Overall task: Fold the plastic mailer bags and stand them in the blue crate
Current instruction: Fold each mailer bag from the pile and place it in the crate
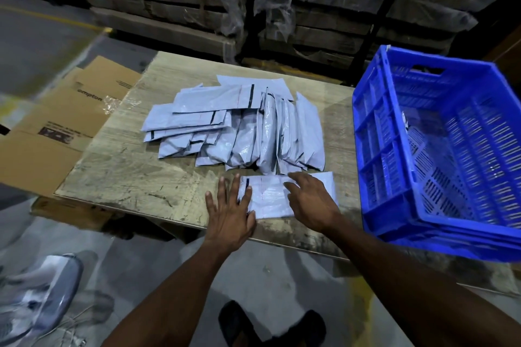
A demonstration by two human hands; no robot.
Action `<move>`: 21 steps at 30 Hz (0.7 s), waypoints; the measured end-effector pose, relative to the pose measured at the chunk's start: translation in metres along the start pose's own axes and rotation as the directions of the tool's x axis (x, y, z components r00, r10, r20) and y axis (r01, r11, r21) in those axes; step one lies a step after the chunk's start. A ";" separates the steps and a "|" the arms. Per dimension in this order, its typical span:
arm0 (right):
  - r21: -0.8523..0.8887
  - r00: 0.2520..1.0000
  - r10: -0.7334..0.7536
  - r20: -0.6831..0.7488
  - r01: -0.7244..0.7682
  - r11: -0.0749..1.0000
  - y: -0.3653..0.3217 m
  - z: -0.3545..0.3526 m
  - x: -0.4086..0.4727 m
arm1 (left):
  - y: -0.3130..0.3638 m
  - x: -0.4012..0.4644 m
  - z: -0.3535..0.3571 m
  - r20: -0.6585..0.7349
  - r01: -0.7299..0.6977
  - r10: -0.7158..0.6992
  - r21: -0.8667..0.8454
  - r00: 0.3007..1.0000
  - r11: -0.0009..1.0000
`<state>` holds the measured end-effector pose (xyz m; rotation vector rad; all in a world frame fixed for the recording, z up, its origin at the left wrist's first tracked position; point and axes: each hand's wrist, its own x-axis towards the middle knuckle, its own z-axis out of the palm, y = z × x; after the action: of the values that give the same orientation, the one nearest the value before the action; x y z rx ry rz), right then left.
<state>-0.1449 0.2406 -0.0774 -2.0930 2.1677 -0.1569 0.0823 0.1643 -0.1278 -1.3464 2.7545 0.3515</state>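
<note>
My left hand point(229, 213) and right hand point(310, 201) lay flat, fingers spread, on the folded mailer bag point(270, 197) at the bench point(127, 169) edge; blue crate point(439, 149) stood right.

A worn, pale wooden tabletop point(127, 166) with scuffed dark marks stands on a grey concrete floor point(267, 284). At its left edge a flattened brown cardboard box point(56, 127) with printed lettering and a strip of clear tape lies partly under the board, and near the lower left corner a grey and white sneaker point(36, 290) rests on the floor, blurred. Behind the tabletop, stacks of flat cardboard bundles point(324, 8) wrapped in clear plastic film fill the dim background, with a yellow line point(56, 18) painted across the floor on the left.
</note>
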 end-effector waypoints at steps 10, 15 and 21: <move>-0.013 0.999 0.044 -0.013 -0.044 0.999 -0.031 0.026 -0.030 | -0.029 -0.018 -0.015 -0.178 -0.050 0.064 0.082 0.982 0.995; 0.012 0.992 0.072 -0.104 -0.071 0.997 -0.044 0.034 -0.029 | 0.010 -0.009 -0.010 -0.236 -0.236 0.256 0.110 0.938 0.966; -0.016 0.997 0.065 -0.030 -0.066 0.998 -0.027 0.049 -0.029 | 0.044 0.004 0.014 -0.126 -0.232 0.235 0.037 0.964 0.972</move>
<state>-0.1089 0.2687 -0.1209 -2.0379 2.2590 -0.1654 0.0446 0.1901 -0.1338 -1.0768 3.0236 0.2522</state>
